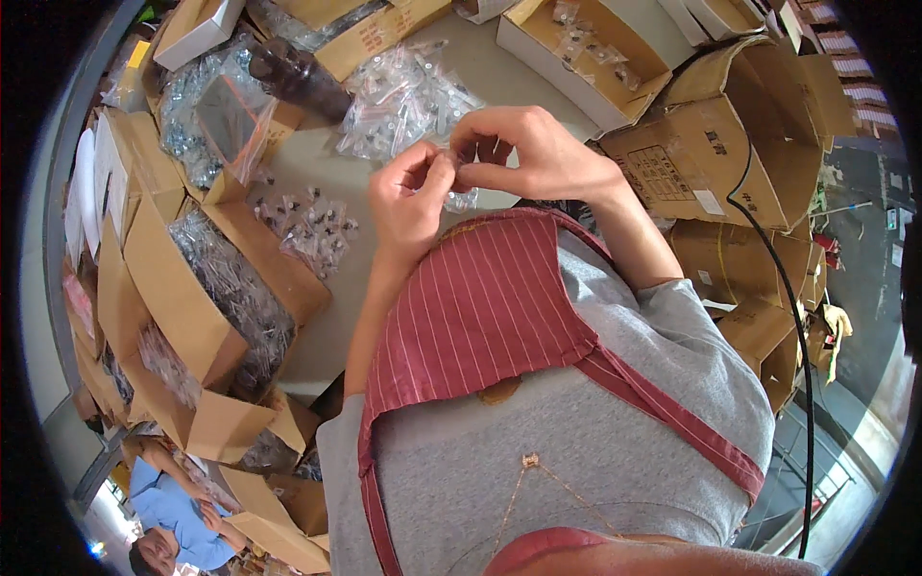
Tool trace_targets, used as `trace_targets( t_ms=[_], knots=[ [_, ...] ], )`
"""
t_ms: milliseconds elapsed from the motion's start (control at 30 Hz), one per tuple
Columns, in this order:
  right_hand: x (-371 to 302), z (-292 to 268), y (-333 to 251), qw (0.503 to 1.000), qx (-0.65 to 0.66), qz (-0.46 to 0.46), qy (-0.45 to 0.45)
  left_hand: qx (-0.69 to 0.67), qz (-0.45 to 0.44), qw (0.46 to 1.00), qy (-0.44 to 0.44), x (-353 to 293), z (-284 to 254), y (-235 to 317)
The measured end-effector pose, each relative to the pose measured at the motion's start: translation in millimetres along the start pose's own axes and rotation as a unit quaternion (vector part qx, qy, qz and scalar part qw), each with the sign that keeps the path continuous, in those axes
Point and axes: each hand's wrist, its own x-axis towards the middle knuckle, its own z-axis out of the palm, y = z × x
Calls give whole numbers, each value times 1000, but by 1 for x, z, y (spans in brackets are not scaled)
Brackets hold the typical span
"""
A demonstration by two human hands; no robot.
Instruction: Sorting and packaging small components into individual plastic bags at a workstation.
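I have two hands raised over the near edge of the counter (485, 58), wrists bent inward, knuckles up. My left hand (413, 197) and right hand (538, 158) meet, thumbs and fingertips pinched narrow on one small clear bag (462, 201); its contents I can't make out. Two heaps of bags lie on the counter: a large heap (408, 106) beyond my hands, a smaller heap (312, 230) toward the left edge. One dark bottle (298, 77) lies beside the large heap.
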Motion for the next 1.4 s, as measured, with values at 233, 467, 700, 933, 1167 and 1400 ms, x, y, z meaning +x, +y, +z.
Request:
trace_targets(
  t_ms=[233, 467, 700, 933, 1167, 1400],
  knots=[
    [-5, 5, 9, 999, 39, 24, -11, 115, 48, 992, -16, -4, 3, 1],
    [-1, 19, 9, 934, -285, -109, 185, 168, -6, 986, -8, -4, 7, 6],
    [-3, 18, 25, 981, -154, -118, 15, 101, -12, 995, -10, -2, -1, -6],
    [0, 19, 34, 994, -43, 43, 90, 88, 48, 995, -4, -3, 2, -2],
    [0, 8, 40, 970, 207, 72, 110, 49, 76, 992, 87, 15, -19, -7],
    [0, 3, 35, 958, 260, 98, 77, -84, -26, 996, 23, 13, -24, 2]
  ],
)
